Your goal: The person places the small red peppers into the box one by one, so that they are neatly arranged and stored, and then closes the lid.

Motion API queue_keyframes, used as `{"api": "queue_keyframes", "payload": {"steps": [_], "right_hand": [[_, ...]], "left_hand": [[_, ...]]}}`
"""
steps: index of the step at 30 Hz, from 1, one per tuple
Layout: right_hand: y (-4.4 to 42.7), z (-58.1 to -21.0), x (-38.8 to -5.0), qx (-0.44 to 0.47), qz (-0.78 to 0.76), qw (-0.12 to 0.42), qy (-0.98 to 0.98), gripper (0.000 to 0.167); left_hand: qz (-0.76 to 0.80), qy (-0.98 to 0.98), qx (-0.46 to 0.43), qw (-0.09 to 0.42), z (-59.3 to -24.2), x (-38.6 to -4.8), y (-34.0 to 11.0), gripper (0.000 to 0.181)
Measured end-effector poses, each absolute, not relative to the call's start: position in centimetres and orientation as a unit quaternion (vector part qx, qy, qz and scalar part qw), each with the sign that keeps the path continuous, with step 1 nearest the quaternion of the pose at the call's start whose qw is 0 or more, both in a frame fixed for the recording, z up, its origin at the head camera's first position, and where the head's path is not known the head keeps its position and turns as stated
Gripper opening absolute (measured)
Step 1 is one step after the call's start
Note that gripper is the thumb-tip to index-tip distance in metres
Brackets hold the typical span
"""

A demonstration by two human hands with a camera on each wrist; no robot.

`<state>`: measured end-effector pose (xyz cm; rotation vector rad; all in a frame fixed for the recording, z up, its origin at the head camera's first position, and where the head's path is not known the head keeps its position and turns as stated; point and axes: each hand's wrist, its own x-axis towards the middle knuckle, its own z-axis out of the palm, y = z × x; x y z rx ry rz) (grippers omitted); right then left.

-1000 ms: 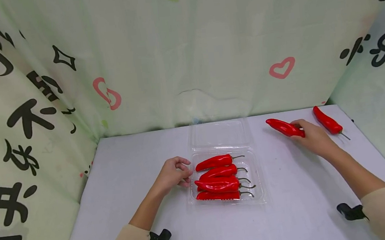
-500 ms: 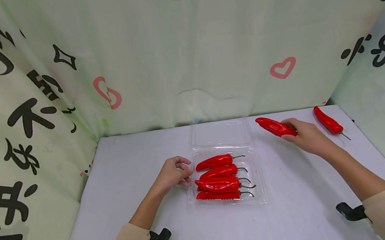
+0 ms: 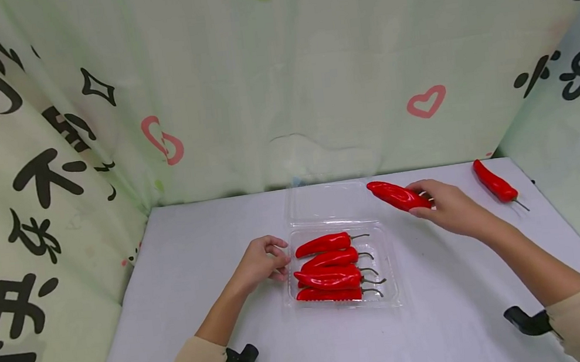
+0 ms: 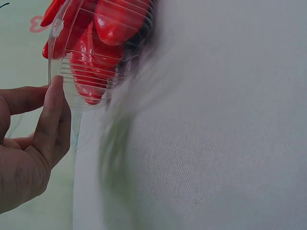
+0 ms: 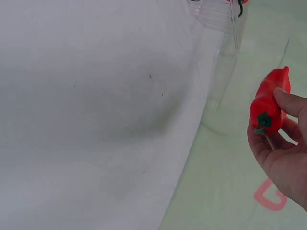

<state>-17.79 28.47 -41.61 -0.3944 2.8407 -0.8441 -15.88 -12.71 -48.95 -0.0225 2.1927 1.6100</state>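
Between the thumb and fingers of my right hand (image 3: 449, 205) is a red chili pepper (image 3: 394, 195), held above the table. The right wrist view shows its green stem end (image 5: 263, 122) towards the camera. At the left edge of a clear plastic clamshell box (image 3: 390, 288), my left hand (image 3: 261, 262) pinches the rim; the left wrist view shows the fingertips on that rim (image 4: 55, 67). Several red chili peppers (image 3: 332, 280) lie in the box with stems to the right. The transparent lid (image 3: 332, 203) is folded back, away from me.
One more red chili pepper (image 3: 495, 182) lies at the table's far right corner. The box stands on a white-covered table (image 3: 194, 226). A printed curtain (image 3: 228, 93) hangs behind the table and along both sides.
My right hand has moved left with the chili pepper, bringing its tip close to the open lid. The left hand and the box have stayed where they were.
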Motion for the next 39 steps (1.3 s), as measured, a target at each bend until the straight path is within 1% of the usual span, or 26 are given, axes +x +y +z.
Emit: {"api": "queue_keyframes", "payload": {"steps": [3,10,18,29,39], "right_hand": [[27.9,-41.3,-17.7,-0.153,-0.278,0.072,0.945,0.067],[26.4,-40.9,-17.7,-0.201,-0.269,0.072,0.939,0.056],[24.4,-40.8,-17.6,-0.243,-0.273,0.095,0.926,0.051],[22.6,-40.9,-17.5,-0.268,-0.292,0.128,0.909,0.049],[21.3,-41.3,-17.5,-0.293,-0.298,0.173,0.892,0.046]], "left_hand": [[0.578,0.788,-0.008,0.21,-49.0,-15.9,-12.7,0.031],[0.575,0.791,-0.007,0.21,-49.0,-15.9,-12.6,0.031],[0.577,0.789,-0.011,0.212,-48.9,-15.8,-12.7,0.031],[0.575,0.791,-0.007,0.21,-48.8,-15.8,-12.7,0.032],[0.571,0.793,-0.01,0.21,-48.7,-15.8,-12.7,0.032]]}}
